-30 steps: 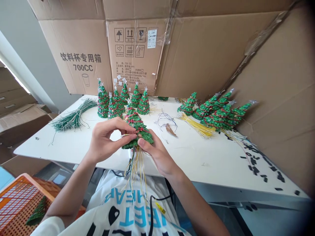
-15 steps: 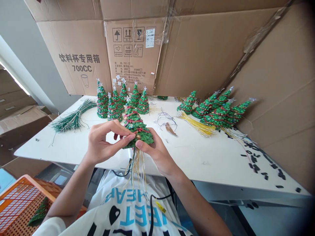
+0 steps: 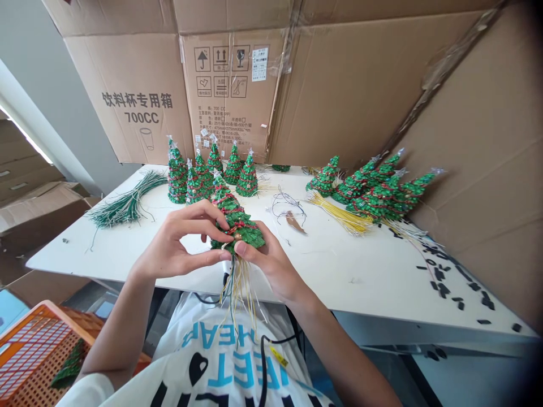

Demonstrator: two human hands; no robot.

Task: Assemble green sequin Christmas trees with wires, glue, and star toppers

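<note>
Flattened cardboard boxes [image 3: 339, 85] wall in the back and right of a white tabletop [image 3: 360, 271]. An orange crate [image 3: 29, 350] sits below its left corner. On the right of the tabletop a heap of small green Christmas trees [image 3: 377, 195] lies on its side, with loose yellow wires [image 3: 339, 217] beside it. At the back left, a group of such trees [image 3: 203, 172] stands upright. They look finished, while the heap looks like work yet to be handled. A bundle of green wires [image 3: 123, 206] lies at the far left, untouched.

One miniature tree [image 3: 233, 217] is held tilted over the near edge of the tabletop. The right hand [image 3: 271, 265] is closed around its base, thumb on the lowest tier. The left hand [image 3: 169, 249] pinches that tier's edge between thumb and fingers. Thin wire leads [image 3: 237, 288] hang from under the tree. Small black bits [image 3: 445, 282] are scattered at the right.
</note>
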